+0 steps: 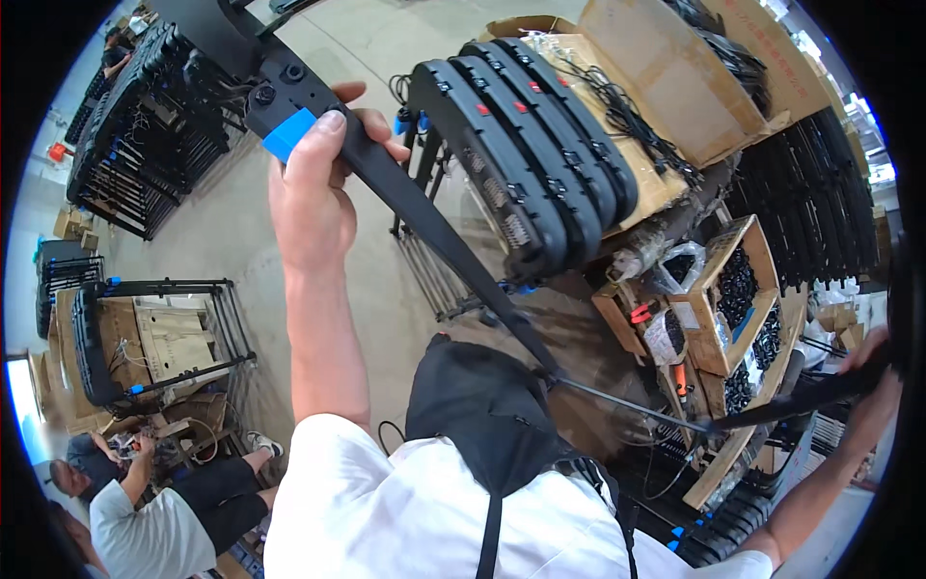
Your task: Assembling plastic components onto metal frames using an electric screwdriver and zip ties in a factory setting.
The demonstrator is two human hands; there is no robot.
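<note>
A large black frame stretches across in front of my chest, with a long bar running from upper left to the middle and a dark end at the far right. My left hand is closed around its upper left part, the thumb pressing beside a piece of blue tape. Round bolts or knobs sit just above that tape. At the right rim, my right hand wraps the other side of the frame; some of its fingers are hidden behind the dark bar. A black apron hangs on my front.
Black consoles stand in a row ahead, beside cables on cardboard. To the right is a wooden box of small black parts. Black frames are stacked at left. A co-worker sits at lower left.
</note>
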